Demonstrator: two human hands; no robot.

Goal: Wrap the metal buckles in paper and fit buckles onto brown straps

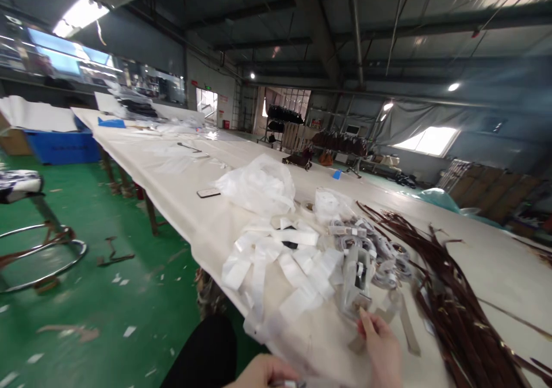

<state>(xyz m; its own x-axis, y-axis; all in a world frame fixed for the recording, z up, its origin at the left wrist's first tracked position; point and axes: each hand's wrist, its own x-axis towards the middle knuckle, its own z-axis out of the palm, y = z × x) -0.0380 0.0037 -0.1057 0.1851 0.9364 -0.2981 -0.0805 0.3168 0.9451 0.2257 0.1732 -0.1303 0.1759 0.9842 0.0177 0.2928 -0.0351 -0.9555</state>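
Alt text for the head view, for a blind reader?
Right hand touches a grey strip on a long cream table; left hand sits at the bottom edge. White strips and brown straps lie around.

Dim hall, glaring ceiling lamps and windows; motion blur, perhaps edge warping.

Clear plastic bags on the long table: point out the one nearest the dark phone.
The large crumpled clear plastic bag, right beside the flat dark phone. The smaller clear plastic bag lies farther right, beyond it.
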